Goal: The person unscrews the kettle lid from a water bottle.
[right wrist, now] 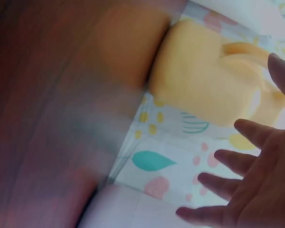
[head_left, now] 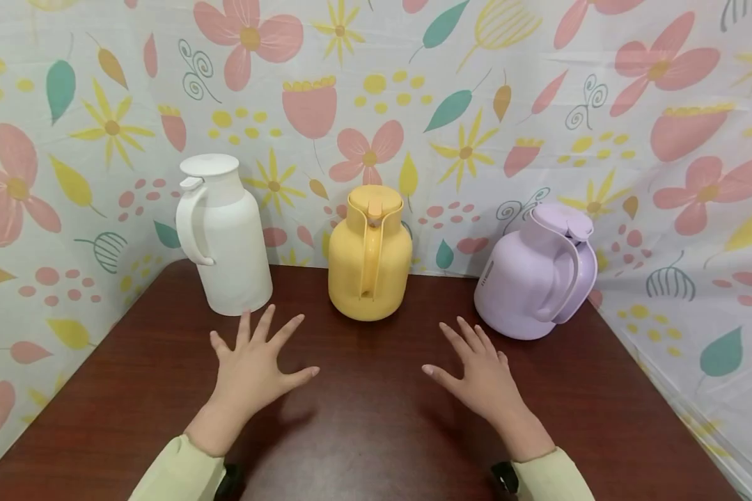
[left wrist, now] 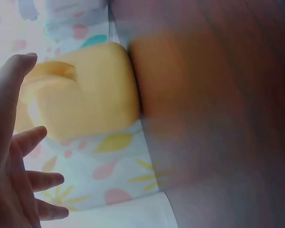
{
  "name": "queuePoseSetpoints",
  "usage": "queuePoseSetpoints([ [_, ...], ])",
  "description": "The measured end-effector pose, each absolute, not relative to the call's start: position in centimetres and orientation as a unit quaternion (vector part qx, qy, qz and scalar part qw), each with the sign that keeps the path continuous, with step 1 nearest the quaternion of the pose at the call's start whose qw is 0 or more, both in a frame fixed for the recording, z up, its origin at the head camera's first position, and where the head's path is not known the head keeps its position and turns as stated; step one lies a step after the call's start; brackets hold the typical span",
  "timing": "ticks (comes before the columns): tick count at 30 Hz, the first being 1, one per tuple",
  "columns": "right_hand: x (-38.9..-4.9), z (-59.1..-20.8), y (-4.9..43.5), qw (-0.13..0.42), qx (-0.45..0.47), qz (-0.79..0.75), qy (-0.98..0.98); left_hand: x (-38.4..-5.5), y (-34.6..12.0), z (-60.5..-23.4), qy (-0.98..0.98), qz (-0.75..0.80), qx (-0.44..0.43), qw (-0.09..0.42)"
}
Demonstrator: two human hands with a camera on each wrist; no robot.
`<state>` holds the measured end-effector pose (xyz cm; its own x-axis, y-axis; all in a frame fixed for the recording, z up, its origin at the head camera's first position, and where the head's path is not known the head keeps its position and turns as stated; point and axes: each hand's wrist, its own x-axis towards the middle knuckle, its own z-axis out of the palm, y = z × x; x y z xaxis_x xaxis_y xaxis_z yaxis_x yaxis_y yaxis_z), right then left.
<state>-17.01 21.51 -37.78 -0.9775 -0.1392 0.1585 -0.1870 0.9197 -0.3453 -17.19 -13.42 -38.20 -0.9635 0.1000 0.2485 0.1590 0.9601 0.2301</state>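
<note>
Three thermos jugs stand in a row along the back of the table in the head view. The white jug [head_left: 235,236] is at the left, its handle turned left. A squat yellow jug [head_left: 345,271] is in the middle, handle facing me. At the right, the lilac jug [head_left: 514,285] has its handle turned to the right and front. My left hand [head_left: 247,376] is spread in front of the white jug, holding nothing. Fingers extended, my right hand [head_left: 485,379] hovers between the yellow and lilac jugs, also holding nothing. Both wrist views show the yellow jug [left wrist: 99,90] beyond the fingers.
The dark brown wooden table [head_left: 370,431] reaches back to a hanging floral cloth [head_left: 376,90], which also covers both sides. The jugs stand close to that cloth. Pale green sleeves [head_left: 178,473] and dark wrist straps [head_left: 504,476] show at the bottom.
</note>
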Motion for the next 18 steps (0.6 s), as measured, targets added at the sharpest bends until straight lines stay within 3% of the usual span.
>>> queuePoseSetpoints([
  [8,-17.2,-36.6,23.0,0.107,0.118,0.224,-0.962,-17.3,-11.3,-36.8,-0.978,-0.154,-0.1,0.102],
  [18,-17.0,-34.8,25.3,0.147,0.132,0.281,-0.939,-17.3,-8.5,-35.2,-0.959,-0.215,-0.139,0.121],
])
